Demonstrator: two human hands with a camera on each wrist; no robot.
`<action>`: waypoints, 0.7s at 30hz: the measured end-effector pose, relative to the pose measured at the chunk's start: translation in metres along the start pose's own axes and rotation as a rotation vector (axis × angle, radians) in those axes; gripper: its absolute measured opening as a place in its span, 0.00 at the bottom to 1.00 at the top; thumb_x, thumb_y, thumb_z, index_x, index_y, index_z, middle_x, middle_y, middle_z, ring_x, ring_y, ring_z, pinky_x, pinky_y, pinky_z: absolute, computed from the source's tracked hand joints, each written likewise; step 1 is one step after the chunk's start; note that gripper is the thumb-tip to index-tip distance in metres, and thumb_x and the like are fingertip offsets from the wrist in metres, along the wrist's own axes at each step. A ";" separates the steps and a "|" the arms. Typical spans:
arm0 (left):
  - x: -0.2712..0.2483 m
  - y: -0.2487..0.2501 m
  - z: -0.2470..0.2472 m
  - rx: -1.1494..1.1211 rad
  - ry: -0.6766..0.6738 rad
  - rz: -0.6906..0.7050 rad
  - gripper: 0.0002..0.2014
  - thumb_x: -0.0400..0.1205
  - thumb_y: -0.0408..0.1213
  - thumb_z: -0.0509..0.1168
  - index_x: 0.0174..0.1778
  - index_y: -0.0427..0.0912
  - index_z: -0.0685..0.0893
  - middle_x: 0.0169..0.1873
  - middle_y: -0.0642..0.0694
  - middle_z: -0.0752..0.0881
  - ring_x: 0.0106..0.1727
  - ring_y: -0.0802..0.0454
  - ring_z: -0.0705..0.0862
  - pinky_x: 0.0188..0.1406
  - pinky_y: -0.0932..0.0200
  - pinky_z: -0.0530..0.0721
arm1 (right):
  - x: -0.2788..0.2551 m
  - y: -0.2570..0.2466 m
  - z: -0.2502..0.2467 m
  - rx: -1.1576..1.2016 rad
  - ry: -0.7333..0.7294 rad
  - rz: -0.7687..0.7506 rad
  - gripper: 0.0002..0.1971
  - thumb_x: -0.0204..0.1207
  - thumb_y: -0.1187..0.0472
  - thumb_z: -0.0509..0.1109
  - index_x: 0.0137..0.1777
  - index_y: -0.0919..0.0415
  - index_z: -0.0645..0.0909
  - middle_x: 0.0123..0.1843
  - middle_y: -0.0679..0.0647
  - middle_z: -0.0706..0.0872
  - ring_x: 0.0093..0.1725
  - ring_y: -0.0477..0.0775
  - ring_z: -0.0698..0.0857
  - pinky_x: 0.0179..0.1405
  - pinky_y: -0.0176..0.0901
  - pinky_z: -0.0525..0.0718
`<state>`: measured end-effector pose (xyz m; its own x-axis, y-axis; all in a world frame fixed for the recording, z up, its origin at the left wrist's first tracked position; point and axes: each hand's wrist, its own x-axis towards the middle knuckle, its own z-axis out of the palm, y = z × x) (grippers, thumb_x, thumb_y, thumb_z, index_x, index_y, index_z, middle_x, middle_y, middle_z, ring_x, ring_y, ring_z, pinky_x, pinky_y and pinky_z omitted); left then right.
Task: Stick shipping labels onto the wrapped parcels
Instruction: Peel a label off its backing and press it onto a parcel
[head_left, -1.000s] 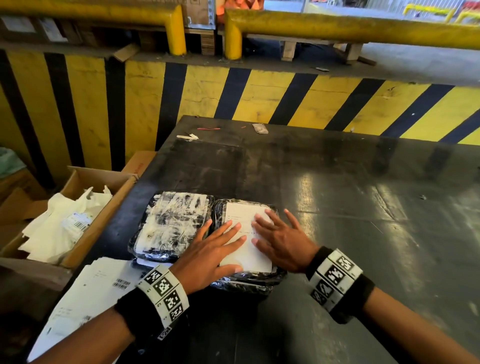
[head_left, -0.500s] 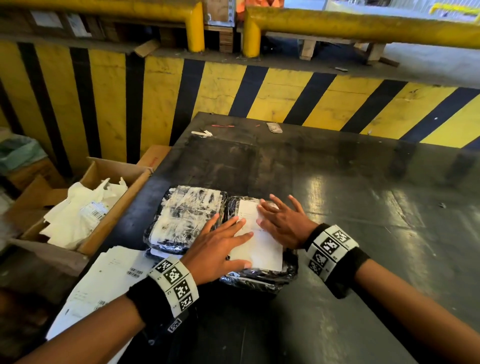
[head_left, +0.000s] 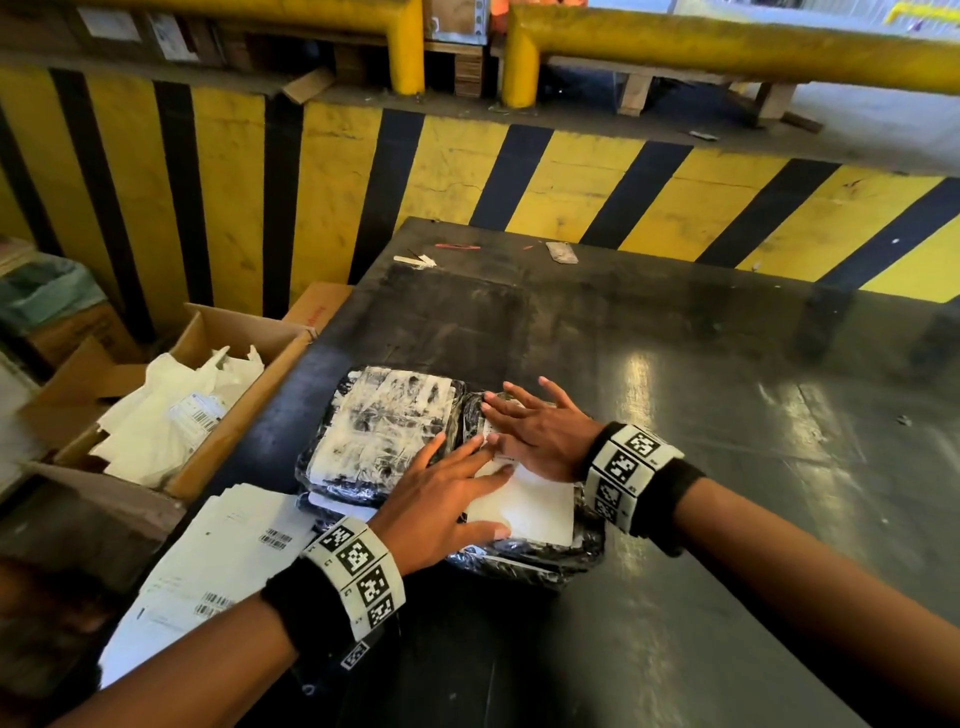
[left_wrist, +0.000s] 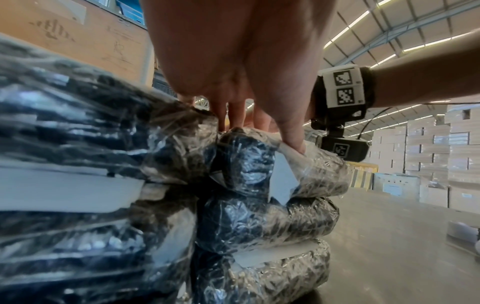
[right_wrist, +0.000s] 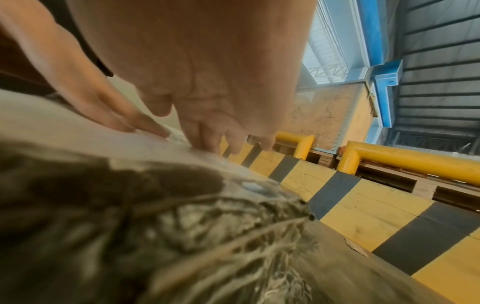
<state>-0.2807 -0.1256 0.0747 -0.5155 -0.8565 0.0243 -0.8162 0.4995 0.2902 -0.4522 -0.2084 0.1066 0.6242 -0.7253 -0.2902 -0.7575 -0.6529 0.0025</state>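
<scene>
Two stacks of black parcels wrapped in clear film stand side by side near the front left of the dark table (head_left: 727, 415). A white shipping label (head_left: 530, 506) lies on top of the right parcel (head_left: 545, 558). My left hand (head_left: 447, 499) lies flat on the label's near left part, fingers straight. My right hand (head_left: 535, 431) presses flat on the label's far end, fingers spread. The left parcel (head_left: 384, 426) bears a smeared white label. In the left wrist view the left hand's fingers (left_wrist: 291, 135) press on the top parcel (left_wrist: 311, 170) of the right stack.
A sheaf of label sheets (head_left: 208, 571) lies at the table's front left corner. An open cardboard box (head_left: 244, 405) with white backing paper stands left of the table. A yellow-and-black striped barrier (head_left: 519, 171) runs behind it. Small scraps (head_left: 561, 253) lie at the far edge.
My right hand has slid along the label away from me, toward its far end. The left hand stays flat on the near part. The head view has shifted to the left.
</scene>
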 end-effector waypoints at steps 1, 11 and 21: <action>0.000 -0.001 0.000 0.006 -0.016 -0.009 0.39 0.73 0.68 0.49 0.79 0.54 0.60 0.78 0.57 0.46 0.81 0.60 0.44 0.80 0.50 0.35 | -0.005 0.001 0.005 -0.015 0.023 -0.008 0.28 0.84 0.45 0.37 0.83 0.51 0.47 0.85 0.45 0.47 0.83 0.49 0.41 0.78 0.58 0.32; 0.003 0.001 -0.002 -0.002 -0.029 -0.008 0.47 0.65 0.77 0.45 0.78 0.55 0.64 0.82 0.53 0.54 0.81 0.63 0.46 0.76 0.56 0.31 | -0.095 0.035 0.044 0.169 0.066 0.056 0.52 0.61 0.27 0.16 0.82 0.49 0.47 0.84 0.43 0.47 0.82 0.45 0.36 0.75 0.54 0.23; 0.001 -0.001 0.001 -0.020 0.007 -0.009 0.37 0.73 0.66 0.59 0.77 0.54 0.66 0.81 0.52 0.56 0.82 0.61 0.49 0.79 0.52 0.37 | -0.093 -0.013 0.054 0.070 0.183 0.020 0.41 0.72 0.36 0.27 0.82 0.52 0.53 0.85 0.46 0.51 0.84 0.51 0.42 0.75 0.55 0.25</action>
<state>-0.2809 -0.1265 0.0736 -0.5061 -0.8620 0.0286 -0.8156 0.4891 0.3092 -0.5113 -0.1204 0.0816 0.6286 -0.7696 -0.1120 -0.7774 -0.6259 -0.0618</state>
